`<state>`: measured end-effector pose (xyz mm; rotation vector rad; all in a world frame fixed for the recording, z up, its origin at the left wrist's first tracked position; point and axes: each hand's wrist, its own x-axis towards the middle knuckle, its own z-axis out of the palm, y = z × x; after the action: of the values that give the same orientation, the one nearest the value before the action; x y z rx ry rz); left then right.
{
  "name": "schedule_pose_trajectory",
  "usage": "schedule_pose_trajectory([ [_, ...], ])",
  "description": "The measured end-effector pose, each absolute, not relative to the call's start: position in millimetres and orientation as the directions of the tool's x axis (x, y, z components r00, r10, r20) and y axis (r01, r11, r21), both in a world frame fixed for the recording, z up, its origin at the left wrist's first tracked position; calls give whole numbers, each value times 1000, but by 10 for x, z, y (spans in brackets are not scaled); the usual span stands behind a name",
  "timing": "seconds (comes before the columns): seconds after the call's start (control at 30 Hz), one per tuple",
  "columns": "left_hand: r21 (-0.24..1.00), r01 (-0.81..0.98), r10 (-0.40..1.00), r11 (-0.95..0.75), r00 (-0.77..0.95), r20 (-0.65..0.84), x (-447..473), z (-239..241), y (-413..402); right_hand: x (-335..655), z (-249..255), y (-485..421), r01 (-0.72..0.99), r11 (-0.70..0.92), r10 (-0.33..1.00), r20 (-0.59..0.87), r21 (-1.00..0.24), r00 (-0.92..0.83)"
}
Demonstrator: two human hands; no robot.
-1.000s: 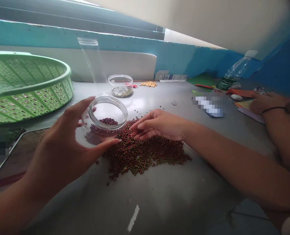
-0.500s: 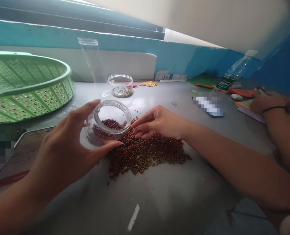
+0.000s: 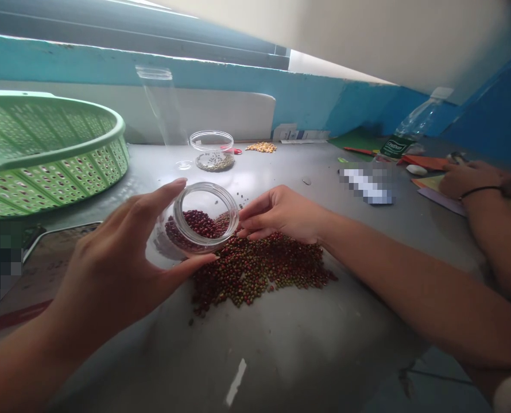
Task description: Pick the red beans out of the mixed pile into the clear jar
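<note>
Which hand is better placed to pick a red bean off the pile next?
Probably the right hand: it's close to the bean pile, while the left hand is busy holding the glass jar. Whether the right holds anything is unclear.

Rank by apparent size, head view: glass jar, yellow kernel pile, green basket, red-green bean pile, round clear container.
Largest to smallest:
1. green basket, cut by the frame
2. red-green bean pile, partly hidden
3. glass jar
4. round clear container
5. yellow kernel pile

Jar is nearer the camera; true size versus container unsure.
</note>
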<state>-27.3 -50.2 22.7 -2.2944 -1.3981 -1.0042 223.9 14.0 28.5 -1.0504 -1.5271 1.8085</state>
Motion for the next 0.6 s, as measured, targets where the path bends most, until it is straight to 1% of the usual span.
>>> schedule_pose_trajectory([
  [0.17,114,862,681,-494,301,668,-290,209,-498,2229,316,126,87,-161,844,-183,-983,-504],
  [0.3,120,866,688,-485,293,664,-282,198,-495,2237,334,134,62,-150,865,-162,-987,-476],
  [0.6,115,867,685,-484,295,666,-286,206,-504,2222,305,135,84,-135,856,-159,-987,-492],
])
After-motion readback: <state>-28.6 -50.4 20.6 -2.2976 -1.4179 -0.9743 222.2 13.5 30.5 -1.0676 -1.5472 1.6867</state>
